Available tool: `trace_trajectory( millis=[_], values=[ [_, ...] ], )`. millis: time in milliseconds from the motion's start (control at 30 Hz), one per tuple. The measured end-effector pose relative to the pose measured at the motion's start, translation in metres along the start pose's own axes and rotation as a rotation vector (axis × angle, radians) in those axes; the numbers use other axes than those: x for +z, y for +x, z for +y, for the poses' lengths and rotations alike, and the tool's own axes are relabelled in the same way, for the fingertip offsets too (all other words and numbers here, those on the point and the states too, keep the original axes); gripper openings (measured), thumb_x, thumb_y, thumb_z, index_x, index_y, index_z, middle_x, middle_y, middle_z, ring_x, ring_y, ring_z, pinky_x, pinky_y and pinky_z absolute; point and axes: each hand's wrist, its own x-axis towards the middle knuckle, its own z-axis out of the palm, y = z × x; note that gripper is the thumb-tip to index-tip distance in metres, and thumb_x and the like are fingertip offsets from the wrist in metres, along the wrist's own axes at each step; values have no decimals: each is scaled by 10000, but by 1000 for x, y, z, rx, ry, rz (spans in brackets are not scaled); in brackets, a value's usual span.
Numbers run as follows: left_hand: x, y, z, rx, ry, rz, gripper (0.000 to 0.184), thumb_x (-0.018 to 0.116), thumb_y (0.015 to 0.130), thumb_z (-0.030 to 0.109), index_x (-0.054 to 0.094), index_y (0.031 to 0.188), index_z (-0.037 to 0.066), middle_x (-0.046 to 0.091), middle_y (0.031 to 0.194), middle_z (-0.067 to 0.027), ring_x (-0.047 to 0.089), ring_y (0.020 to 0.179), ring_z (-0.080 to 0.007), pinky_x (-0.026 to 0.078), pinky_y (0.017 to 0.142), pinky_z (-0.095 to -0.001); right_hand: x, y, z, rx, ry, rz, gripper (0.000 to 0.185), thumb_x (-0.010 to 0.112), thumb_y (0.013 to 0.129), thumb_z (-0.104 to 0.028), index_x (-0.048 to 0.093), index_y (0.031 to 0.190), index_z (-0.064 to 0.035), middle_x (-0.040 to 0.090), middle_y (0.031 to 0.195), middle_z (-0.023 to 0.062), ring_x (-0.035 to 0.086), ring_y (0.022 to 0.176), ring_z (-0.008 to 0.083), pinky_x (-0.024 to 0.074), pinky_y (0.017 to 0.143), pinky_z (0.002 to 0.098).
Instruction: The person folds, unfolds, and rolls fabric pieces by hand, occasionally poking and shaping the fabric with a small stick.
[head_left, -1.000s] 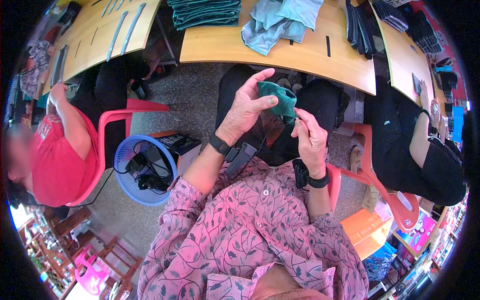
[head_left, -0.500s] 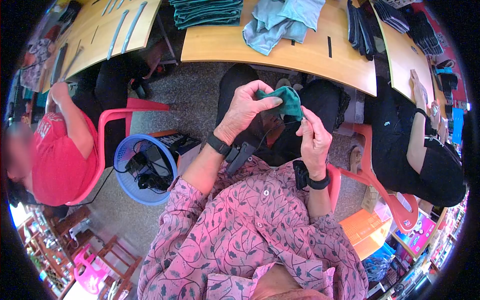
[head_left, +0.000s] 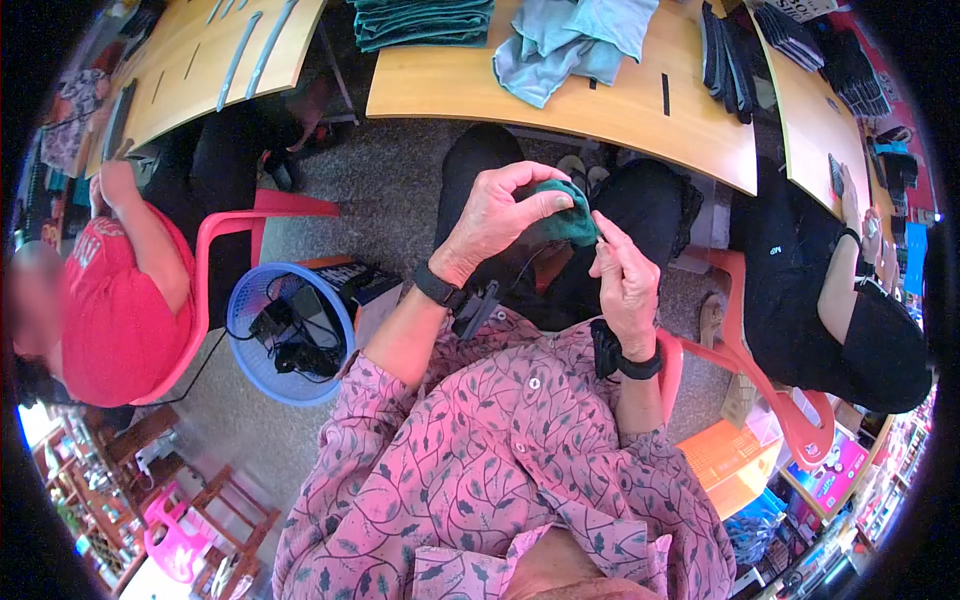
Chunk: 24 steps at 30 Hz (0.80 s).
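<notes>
A small piece of dark green cloth point(head_left: 573, 218) is bent over in my left hand point(head_left: 505, 215), gripped between thumb and fingers above my lap. My right hand point(head_left: 627, 280) is closed in a pinch at the cloth's right edge. Whatever lies between those fingertips is too small to make out. A black band with a small device is strapped round each wrist.
Ahead, a wooden table point(head_left: 430, 92) bears a stack of green cloths point(head_left: 420, 22) and crumpled pale blue cloths point(head_left: 560, 45). A blue basket point(head_left: 240, 345) with black cables stands at left. People sit on both sides; an orange crate point(head_left: 725, 465) is at right.
My right hand has moved slightly left and stays near the cloth's edge. The green cloth has turned and folded more inside my left hand.
</notes>
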Motion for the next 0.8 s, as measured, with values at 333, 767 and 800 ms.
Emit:
trace_trajectory(
  millis=[333, 767, 800],
  values=[
    [7, -2, 3, -102, -170, 50, 216, 708, 891, 137, 693, 1064, 9, 699, 928, 3, 604, 836, -50, 500, 759, -216, 4, -2, -2, 55, 40, 46, 294, 543, 975, -52, 613, 1260, -35, 593, 750, 25, 505, 582, 72, 445, 552, 230],
    [11, -2, 4, 166, 149, -52, 293, 763, 830, 200, 679, 1078, 71, 624, 962, -17, 582, 880, -102, 474, 775, -248, 3, -2, -1, 14, 48, 94, 249, 559, 974, -55, 642, 1207, -23, 623, 814, -9, 539, 647, 48, 451, 602, 195],
    [11, -2, 5, 218, 205, 5, 356, 778, 806, 227, 667, 1106, 72, 619, 1020, -36, 585, 916, -138, 465, 815, -279, 4, -2, 0, 14, 48, 94, 249, 559, 974, -55, 642, 1207, -23, 623, 814, -9, 539, 647, 48, 451, 602, 195]
  ],
)
